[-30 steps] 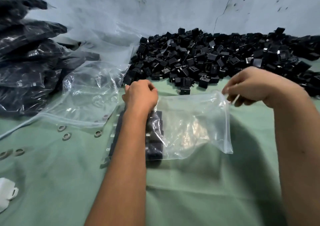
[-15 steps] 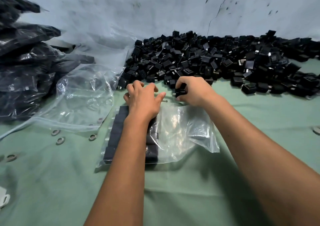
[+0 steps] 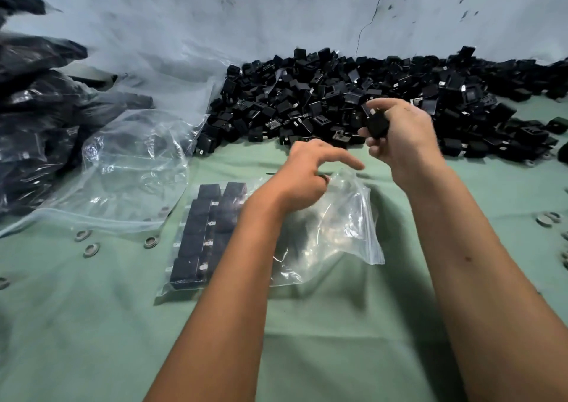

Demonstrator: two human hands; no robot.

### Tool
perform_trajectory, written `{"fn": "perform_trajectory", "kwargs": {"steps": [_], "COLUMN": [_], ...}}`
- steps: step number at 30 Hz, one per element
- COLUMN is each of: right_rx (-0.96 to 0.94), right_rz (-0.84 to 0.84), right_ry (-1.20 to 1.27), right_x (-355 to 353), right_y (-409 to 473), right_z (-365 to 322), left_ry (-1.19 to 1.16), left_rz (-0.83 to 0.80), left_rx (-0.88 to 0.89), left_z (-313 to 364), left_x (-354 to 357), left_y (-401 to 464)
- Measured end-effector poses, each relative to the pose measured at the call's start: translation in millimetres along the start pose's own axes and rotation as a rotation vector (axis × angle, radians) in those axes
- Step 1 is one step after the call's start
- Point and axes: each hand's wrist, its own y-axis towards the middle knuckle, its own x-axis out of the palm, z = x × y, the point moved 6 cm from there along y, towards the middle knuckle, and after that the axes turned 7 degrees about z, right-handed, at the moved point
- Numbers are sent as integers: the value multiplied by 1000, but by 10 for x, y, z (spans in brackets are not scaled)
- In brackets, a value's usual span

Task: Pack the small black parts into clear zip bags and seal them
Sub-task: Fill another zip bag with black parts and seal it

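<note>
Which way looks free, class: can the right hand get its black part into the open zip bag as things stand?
Probably yes. The right hand holds a black part just above the zip bag, whose mouth faces it. The left hand hovers over the opening and may partly crowd it.

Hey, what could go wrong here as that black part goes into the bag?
1. The left hand hovers over the zip bag without clearly gripping it, so the mouth may sag shut and block the black part held by the right hand.
2. A dropped part could knock the packed rows crooked.
</note>
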Motion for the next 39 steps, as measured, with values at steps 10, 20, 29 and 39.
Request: {"fn": "perform_trajectory", "kwargs": {"steps": [10,20,29,39], "right_rx": [-106,-172,-384,-235], "right_rz": [-604,-1097,-1083,-962], "right_ry": [-553,-829,-949,-710], "right_x": [-37,336,618,801], "right_y": [-190,-674,-751,-704], "right_z": [-168,60,200,430], "left_ry": [115,-53,-219,-137], "left_rz": [136,190,200,247], "left_rx": [90,67,118,-197], "left_z": [-15,63,235,-508], "left_x": [-257,-448,-546,-870], "left_y": [59,24,21,-169]}}
